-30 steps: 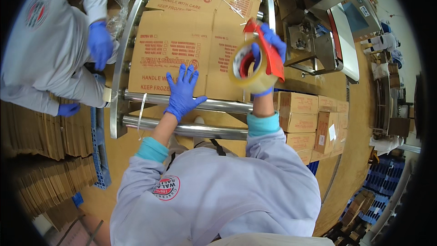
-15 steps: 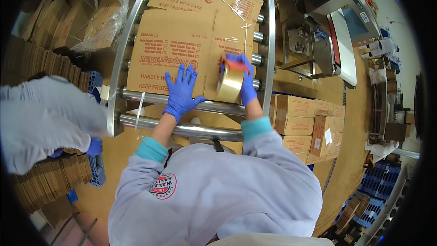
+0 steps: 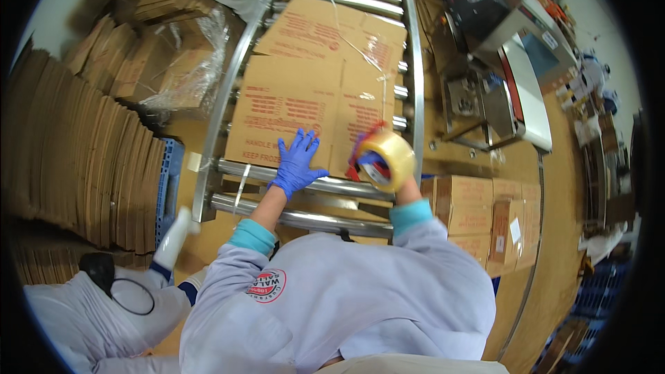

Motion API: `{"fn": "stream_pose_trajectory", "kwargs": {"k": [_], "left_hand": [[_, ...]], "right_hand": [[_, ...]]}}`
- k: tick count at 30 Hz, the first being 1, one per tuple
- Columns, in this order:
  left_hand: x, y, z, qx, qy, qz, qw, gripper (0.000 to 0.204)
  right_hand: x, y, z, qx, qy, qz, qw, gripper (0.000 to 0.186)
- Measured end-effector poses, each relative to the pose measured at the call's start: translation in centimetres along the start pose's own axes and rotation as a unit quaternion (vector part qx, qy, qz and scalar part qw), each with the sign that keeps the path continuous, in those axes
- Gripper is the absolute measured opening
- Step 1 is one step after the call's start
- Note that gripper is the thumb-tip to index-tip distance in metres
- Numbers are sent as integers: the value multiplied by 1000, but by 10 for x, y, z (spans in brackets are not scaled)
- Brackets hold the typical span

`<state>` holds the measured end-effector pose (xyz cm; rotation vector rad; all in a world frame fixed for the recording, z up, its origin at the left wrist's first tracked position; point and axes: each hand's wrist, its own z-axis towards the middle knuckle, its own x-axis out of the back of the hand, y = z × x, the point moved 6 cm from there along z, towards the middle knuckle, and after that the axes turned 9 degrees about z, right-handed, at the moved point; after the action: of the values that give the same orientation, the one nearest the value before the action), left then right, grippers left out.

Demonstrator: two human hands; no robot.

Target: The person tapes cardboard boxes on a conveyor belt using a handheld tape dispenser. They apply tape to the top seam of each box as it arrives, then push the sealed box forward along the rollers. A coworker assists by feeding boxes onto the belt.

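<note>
Left hand, fingers spread, is resting on cardboard carton; right hand is gripping tape dispenser; carton is risking a slip should conveyor rollers turn.

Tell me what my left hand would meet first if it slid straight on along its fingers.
Your left hand seems to lie on the near cardboard panel, so it would slide across that first; next in line is probably the far cardboard panel, though whether its edge is raised is unclear.
</note>
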<state>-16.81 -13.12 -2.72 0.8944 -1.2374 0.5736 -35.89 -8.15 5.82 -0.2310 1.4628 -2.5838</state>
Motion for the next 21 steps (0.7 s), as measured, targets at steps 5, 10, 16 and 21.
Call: {"fn": "stream_pose_trajectory", "kwargs": {"k": [5,10,16,21], "left_hand": [[33,-141,-13,247,192,-49,949,76],[47,-163,-20,360,52,-60,930,73],[111,-158,-5,215,102,-506,829,39],[225,-181,-24,88,195,-465,859,31]], "right_hand": [[22,-3,-49,-78,213,234,945,25],[34,26,-94,-129,287,196,929,31],[34,42,-101,-139,334,179,915,39],[23,41,-99,-119,372,259,884,45]]}}
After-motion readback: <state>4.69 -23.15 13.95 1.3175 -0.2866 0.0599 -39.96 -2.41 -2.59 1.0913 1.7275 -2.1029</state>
